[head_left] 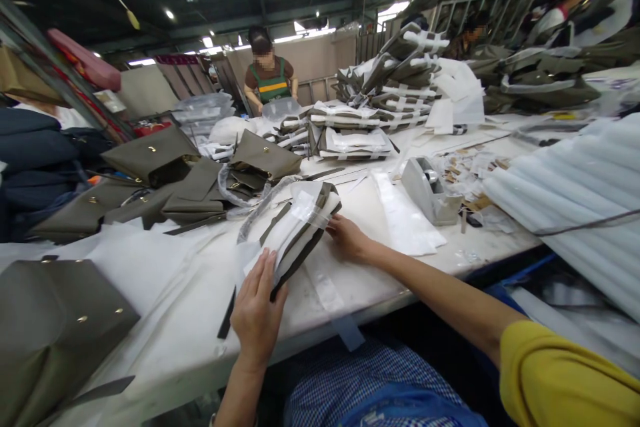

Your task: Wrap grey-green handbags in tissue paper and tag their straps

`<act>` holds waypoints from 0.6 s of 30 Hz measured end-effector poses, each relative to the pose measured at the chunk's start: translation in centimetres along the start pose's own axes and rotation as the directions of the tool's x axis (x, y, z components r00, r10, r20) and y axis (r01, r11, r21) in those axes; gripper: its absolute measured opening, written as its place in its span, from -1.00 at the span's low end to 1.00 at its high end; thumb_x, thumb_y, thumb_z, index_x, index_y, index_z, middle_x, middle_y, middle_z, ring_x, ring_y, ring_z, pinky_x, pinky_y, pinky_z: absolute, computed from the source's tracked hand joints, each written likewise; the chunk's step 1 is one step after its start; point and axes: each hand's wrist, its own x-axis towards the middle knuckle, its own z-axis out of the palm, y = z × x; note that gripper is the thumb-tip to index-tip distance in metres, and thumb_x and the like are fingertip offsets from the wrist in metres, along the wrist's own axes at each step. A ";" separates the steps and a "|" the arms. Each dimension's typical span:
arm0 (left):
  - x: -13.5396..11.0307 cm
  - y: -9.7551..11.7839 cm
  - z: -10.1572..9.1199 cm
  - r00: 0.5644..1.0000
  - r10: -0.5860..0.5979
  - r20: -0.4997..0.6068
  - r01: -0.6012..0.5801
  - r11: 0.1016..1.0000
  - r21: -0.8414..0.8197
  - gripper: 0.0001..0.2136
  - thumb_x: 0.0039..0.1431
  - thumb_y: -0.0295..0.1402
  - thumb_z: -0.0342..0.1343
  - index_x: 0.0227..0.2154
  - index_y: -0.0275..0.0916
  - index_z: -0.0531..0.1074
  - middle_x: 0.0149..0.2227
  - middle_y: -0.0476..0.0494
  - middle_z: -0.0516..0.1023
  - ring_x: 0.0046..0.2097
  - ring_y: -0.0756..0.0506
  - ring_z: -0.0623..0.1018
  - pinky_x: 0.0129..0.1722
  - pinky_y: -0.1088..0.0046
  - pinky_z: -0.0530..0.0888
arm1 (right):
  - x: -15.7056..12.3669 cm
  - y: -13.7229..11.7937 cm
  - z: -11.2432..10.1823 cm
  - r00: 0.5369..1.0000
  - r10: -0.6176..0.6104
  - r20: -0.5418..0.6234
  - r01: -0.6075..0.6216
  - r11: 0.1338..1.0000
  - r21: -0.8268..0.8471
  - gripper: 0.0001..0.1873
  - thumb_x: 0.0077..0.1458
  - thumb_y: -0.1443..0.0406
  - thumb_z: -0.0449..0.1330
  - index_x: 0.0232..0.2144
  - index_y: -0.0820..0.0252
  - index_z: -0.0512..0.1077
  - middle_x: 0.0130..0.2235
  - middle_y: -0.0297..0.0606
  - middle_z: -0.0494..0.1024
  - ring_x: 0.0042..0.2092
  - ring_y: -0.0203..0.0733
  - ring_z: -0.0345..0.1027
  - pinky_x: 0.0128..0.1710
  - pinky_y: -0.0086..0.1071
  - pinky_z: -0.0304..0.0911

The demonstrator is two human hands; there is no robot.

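A folded olive-grey handbag (319,238), padded with white wrapping and crossed by clear tape, stands tilted on the white table in front of me. My left hand (257,310) holds its near left end, fingers together over the wrapping and thumb against the dark side. At the far right end, my right hand (347,238) has its curled fingers against the bag's edge; the fingertips are partly hidden. A plastic-wrapped handle (250,223) loops out behind the bag. Below it, a strip of clear tape (350,332) hangs over the table's front edge.
Olive-grey bags (195,190) lie at left, with another bag (55,327) nearer me. A tape dispenser (430,190) stands right of a white sheet (405,217). White foam sheets (575,180) slope at far right. Wrapped bags (350,117) are piled behind; a person (270,77) stands across the table.
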 end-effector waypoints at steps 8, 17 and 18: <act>0.6 -0.2 -0.2 0.994 -0.070 -0.079 0.072 0.997 0.020 -0.37 0.26 -0.38 0.14 0.34 -0.10 0.05 0.27 -0.17 0.34 0.21 -0.20 0.44 0.14 0.25 0.44 | -6.2 -5.9 2.7 0.974 -0.109 0.200 0.118 0.992 -0.034 -0.31 0.22 -0.04 0.14 0.24 0.23 0.27 0.29 0.04 0.27 0.32 0.15 0.07 0.30 0.10 0.00; 1.0 0.0 -0.5 0.984 -0.135 -0.116 0.138 0.990 0.023 -0.34 0.21 -0.34 0.22 0.32 -0.07 0.11 0.24 -0.14 0.38 0.17 -0.21 0.47 0.11 0.31 0.46 | 0.5 -5.2 4.2 0.965 -0.177 0.191 0.189 0.981 -0.046 -0.56 0.29 0.13 0.12 0.12 0.20 0.39 0.18 0.01 0.41 0.24 0.05 0.21 0.27 0.06 -0.01; 1.2 -0.1 -0.6 0.982 -0.138 -0.128 0.142 0.989 0.029 -0.34 0.21 -0.33 0.22 0.32 -0.07 0.11 0.24 -0.14 0.39 0.16 -0.21 0.48 0.09 0.31 0.47 | 0.5 -5.1 4.4 0.957 -0.201 0.210 0.209 0.978 -0.019 -0.53 0.28 0.12 0.12 0.15 0.20 0.36 0.20 0.02 0.39 0.25 0.05 0.20 0.27 0.06 0.01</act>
